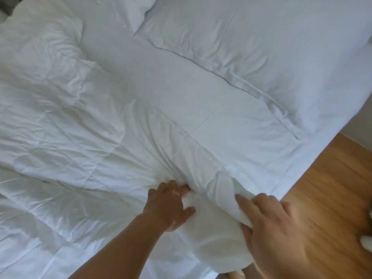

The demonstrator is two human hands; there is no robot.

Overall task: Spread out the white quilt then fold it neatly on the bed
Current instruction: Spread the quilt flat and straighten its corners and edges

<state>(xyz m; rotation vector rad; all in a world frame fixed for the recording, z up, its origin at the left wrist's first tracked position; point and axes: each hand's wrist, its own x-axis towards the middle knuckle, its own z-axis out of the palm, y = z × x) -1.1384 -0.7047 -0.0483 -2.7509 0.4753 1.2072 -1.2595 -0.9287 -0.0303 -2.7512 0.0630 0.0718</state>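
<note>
The white quilt [66, 125] lies crumpled over the left and lower part of the bed [281, 164], with folds running toward its near edge. My left hand [171, 204] has its fingers dug into a bunched fold of the quilt and grips it. My right hand [269, 222] is blurred and holds the quilt's rolled edge near the bed's right side, thumb under, fingers over the top.
Two white pillows [251, 43] lie across the top of the bed, one [128, 11] at the upper middle. The bare sheet shows between pillows and quilt. Wooden floor [332, 198] runs along the bed's right edge, with a white object [365, 241] at the far right.
</note>
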